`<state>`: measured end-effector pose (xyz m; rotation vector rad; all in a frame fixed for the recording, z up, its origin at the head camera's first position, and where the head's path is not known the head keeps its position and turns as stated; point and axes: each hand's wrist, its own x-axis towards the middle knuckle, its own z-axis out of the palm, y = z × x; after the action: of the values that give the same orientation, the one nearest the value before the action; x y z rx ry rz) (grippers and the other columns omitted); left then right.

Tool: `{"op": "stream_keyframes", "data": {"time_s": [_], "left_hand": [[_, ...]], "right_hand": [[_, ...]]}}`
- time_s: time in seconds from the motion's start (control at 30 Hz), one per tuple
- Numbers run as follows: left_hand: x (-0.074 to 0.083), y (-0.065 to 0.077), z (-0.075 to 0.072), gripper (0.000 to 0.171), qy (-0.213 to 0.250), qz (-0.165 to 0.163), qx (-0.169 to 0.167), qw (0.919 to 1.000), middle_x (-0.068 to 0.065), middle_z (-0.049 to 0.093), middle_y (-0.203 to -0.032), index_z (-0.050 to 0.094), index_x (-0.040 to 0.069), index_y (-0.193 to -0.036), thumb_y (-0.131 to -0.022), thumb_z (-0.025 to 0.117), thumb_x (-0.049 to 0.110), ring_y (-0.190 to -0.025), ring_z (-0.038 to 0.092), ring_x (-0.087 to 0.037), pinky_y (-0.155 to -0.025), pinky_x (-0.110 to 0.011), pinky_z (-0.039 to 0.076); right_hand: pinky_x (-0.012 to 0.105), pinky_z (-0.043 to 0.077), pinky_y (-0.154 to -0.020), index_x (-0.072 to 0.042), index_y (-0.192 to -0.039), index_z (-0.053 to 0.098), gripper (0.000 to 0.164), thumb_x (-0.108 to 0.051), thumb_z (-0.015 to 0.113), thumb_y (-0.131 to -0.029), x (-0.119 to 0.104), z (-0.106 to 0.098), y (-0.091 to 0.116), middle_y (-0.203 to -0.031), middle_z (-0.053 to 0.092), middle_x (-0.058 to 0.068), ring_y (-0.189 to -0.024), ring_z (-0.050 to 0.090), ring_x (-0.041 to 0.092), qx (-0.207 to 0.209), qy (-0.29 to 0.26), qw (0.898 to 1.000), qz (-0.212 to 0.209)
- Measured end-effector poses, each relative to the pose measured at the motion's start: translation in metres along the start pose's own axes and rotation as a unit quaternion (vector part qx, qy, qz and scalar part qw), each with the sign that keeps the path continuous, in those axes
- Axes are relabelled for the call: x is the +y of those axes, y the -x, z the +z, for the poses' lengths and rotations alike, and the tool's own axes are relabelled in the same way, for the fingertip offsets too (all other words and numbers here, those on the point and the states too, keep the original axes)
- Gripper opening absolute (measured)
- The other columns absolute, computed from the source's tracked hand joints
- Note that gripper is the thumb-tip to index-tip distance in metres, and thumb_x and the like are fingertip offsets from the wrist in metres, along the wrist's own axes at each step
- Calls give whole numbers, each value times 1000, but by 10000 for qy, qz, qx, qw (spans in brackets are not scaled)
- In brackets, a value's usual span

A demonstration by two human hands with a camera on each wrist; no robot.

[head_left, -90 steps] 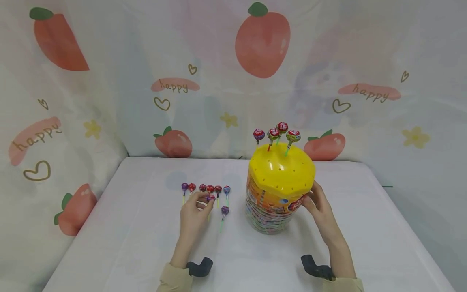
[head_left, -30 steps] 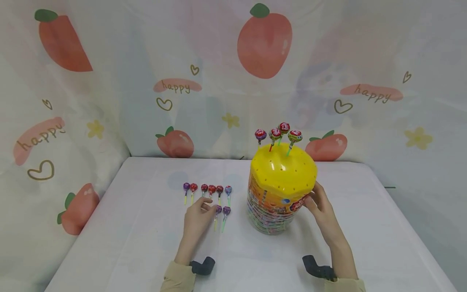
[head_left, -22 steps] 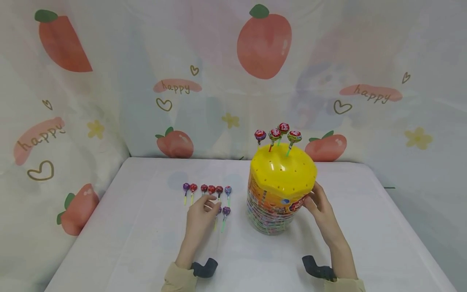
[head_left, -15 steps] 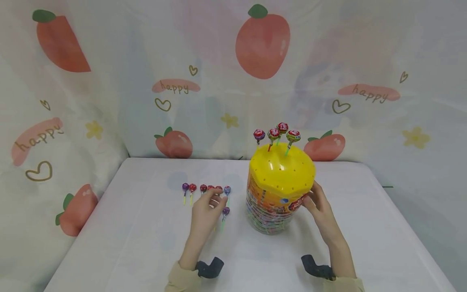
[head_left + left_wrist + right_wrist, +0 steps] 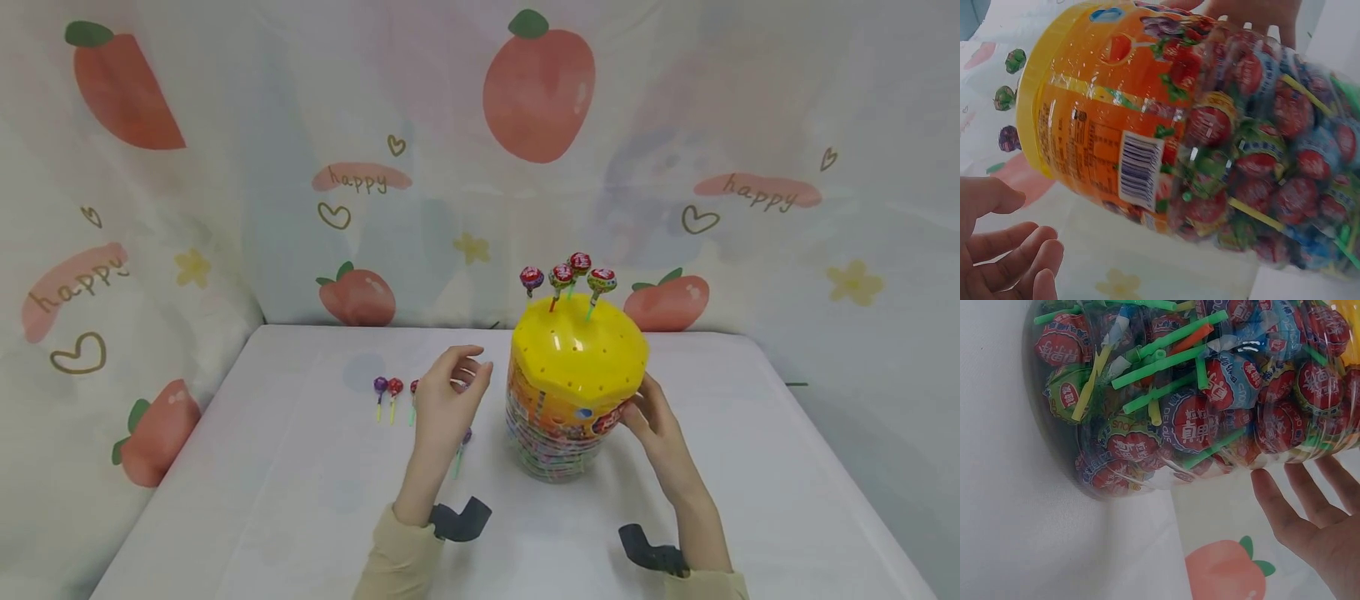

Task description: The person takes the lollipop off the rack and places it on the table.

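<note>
A large clear jar of lollipops (image 5: pixel 557 446) with an orange label and a yellow lid (image 5: pixel 577 350) stands on the table. Several lollipops (image 5: pixel 602 282) stick up from holes in the lid. My right hand (image 5: pixel 663 429) rests its fingers and thumb against the jar's right side; the right wrist view shows nearly straight fingers (image 5: pixel 1279 503) at the plastic. Just left of the jar, my left hand (image 5: pixel 450 404) is raised, fingers loosely bent around nothing, as the left wrist view confirms. Behind and below it lie loose lollipops, including a purple one (image 5: pixel 466 437), partly covered by the hand.
Further left on the white table (image 5: pixel 300 483) lie a purple lollipop (image 5: pixel 380 386) and a red lollipop (image 5: pixel 395 387), sticks toward me. A fruit-print curtain (image 5: pixel 442 100) hangs behind the table. Dark wrist mounts (image 5: pixel 461 519) jut from both wrists.
My left hand has laid a purple lollipop beside another in the front row, let go, then lifted and moved right toward the jar. The right hand has stayed at the jar.
</note>
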<state>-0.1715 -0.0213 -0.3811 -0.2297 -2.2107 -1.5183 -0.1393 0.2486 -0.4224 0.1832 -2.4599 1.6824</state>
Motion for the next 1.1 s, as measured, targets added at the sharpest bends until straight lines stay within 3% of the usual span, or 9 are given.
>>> {"op": "stream_keyframes", "data": {"time_s": [0.1, 0.17, 0.57, 0.87, 1.1], "left_hand": [[7, -6, 2, 22, 39, 240, 32, 9997, -5, 69, -88, 68, 11, -108, -88, 70, 21, -74, 64, -15, -64, -19, 52], [11, -10, 3, 23, 44, 440, 75, 9990, -6, 69, -90, 68, 10, -109, -88, 69, 20, -75, 65, -16, -63, -20, 53], [26, -40, 10, 28, 572, 1198, 151, 9910, -11, 70, -97, 65, 4, -115, -90, 67, 15, -83, 68, -22, -66, -29, 55], [27, -61, 22, 27, 985, 1146, -23, 9885, -12, 69, -100, 65, 6, -115, -91, 66, 18, -86, 67, -24, -69, -24, 52], [31, -70, 29, 32, 924, 1289, -290, 9869, -13, 66, -104, 61, 4, -120, -91, 65, 17, -91, 66, -24, -71, -26, 53]], "right_hand": [[65, 33, -107, -24, -153, 19, 56, -23, 43, -102, 0, 0, 0, -154, 26, 13, -124, 35, -4, 6, -105, 9999, -26], [69, 29, -105, -23, -153, 19, 56, -23, 44, -102, 0, 0, 0, -155, 26, 13, -125, 35, -2, -2, -180, 9998, -41], [70, 28, -106, -23, -153, 19, 57, -23, 44, -102, 1, 0, 1, -155, 25, 14, -126, 34, -1, -2, -206, 9998, -44], [70, 29, -105, -22, -153, 20, 56, -22, 43, -102, 3, 0, 1, -154, 26, 13, -124, 34, -4, -20, -213, 9997, -81], [70, 30, -105, -22, -153, 19, 56, -22, 43, -102, 2, 0, 2, -154, 26, 14, -123, 35, -4, -15, -192, 9998, -86]]}}
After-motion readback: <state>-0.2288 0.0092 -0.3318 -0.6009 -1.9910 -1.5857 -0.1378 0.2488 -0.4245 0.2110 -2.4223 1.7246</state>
